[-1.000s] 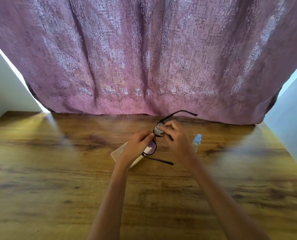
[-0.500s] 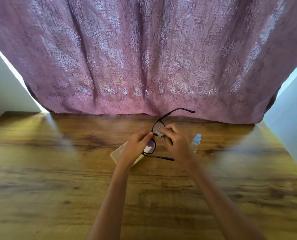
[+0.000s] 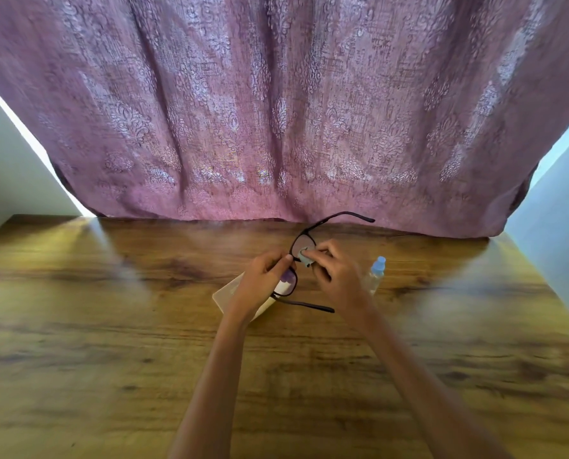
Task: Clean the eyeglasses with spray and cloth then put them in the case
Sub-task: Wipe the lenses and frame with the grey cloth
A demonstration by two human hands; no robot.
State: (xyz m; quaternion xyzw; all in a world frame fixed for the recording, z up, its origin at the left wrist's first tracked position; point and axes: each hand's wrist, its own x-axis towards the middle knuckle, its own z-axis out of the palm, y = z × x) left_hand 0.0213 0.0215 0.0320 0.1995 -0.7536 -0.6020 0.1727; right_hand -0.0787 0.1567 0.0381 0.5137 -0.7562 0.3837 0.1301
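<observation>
Black-framed eyeglasses (image 3: 329, 219) are held above the wooden table, arms unfolded and pointing right. My left hand (image 3: 260, 283) pinches the frame near the bridge, beside the nearer lens. My right hand (image 3: 334, 274) pinches a small pale blue-grey cloth (image 3: 304, 257) against the farther lens. A cream-coloured glasses case (image 3: 225, 293) lies on the table under my left hand, mostly hidden by it. A small clear spray bottle (image 3: 376, 273) with a light blue cap stands just right of my right hand.
The wooden table (image 3: 111, 342) stretches wide on both sides and toward me. A mauve patterned curtain (image 3: 276, 111) hangs along the far edge. Pale walls (image 3: 558, 200) flank the table left and right.
Both hands and the eyeglasses have risen a little and drifted away from me. The cloth has shifted on the farther lens.
</observation>
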